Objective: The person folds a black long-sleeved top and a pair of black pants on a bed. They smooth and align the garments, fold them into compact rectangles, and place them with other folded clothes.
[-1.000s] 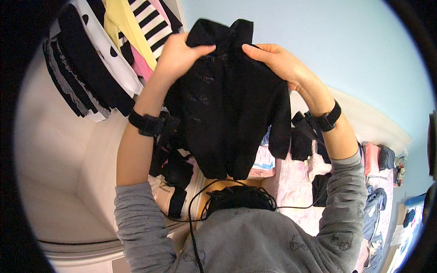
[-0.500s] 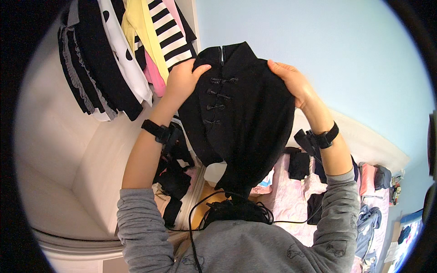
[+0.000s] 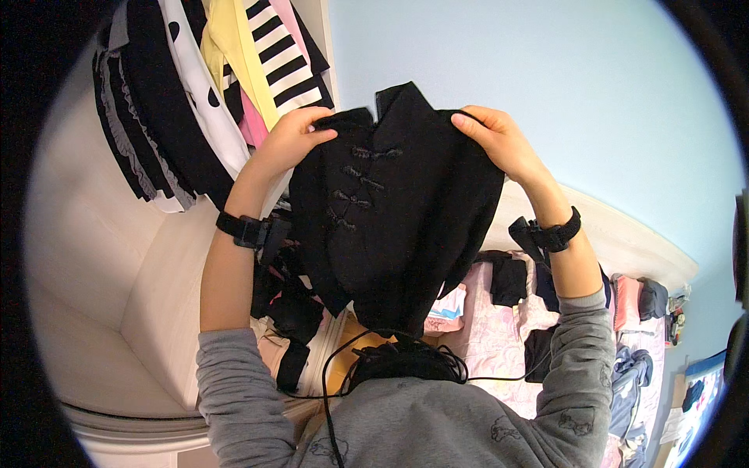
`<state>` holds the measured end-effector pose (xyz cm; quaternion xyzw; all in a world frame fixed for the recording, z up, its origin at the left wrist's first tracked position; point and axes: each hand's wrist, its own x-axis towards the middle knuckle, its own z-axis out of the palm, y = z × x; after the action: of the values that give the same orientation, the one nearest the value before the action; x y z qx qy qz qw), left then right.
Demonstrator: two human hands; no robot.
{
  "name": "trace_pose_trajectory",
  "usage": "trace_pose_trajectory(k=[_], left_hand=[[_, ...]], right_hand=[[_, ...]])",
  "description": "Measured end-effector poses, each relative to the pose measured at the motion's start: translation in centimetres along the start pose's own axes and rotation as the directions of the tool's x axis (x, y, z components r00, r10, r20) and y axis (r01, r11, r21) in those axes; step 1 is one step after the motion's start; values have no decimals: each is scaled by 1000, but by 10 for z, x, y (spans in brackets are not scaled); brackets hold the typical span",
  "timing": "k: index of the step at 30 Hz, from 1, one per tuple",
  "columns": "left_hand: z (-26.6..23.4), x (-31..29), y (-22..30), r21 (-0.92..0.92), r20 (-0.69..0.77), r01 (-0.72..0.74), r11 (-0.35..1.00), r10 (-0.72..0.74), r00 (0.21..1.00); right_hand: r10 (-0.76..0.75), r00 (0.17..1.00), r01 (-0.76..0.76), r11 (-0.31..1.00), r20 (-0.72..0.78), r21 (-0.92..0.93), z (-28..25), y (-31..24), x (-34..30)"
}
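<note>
The left hand (image 3: 292, 142) and right hand (image 3: 493, 140) pinch the black jacket (image 3: 394, 210) by its shoulders, upright at frame centre; striped clothes (image 3: 281, 58) hang upper left.

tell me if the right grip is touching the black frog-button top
Touching: the head view shows the right grip pinching the black frog-button top at its shoulder, thumb on the front of the cloth.

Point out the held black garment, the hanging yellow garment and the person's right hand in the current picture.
black garment (image 3: 406, 210): head view, middle of its front.
yellow garment (image 3: 239, 56): head view, midway down its visible length.
right hand (image 3: 499, 142): head view, middle of the hand.
</note>
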<state>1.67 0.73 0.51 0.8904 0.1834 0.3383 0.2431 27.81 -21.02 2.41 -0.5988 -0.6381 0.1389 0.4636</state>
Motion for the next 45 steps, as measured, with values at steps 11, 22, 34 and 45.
trace_pose_trajectory(k=[11, 22, 34, 45], left_hand=[[-3, -1, 32, -412, 202, -304, 859, 412, 889], [11, -4, 105, -201, 404, -396, 896, 444, 800], [8, -16, 79, -178, 335, -386, 905, 425, 841], [79, -75, 30, -757, 234, 65, 650, 177, 956]], right_hand=[[-295, 907, 291, 955, 301, 60, -10, -28, -20], [-521, 812, 524, 849, 262, 63, 32, -28, -18], [-359, 912, 366, 931, 199, 1, 48, -22, -27], [-288, 957, 286, 944, 11, -167, 42, -27, -39]])
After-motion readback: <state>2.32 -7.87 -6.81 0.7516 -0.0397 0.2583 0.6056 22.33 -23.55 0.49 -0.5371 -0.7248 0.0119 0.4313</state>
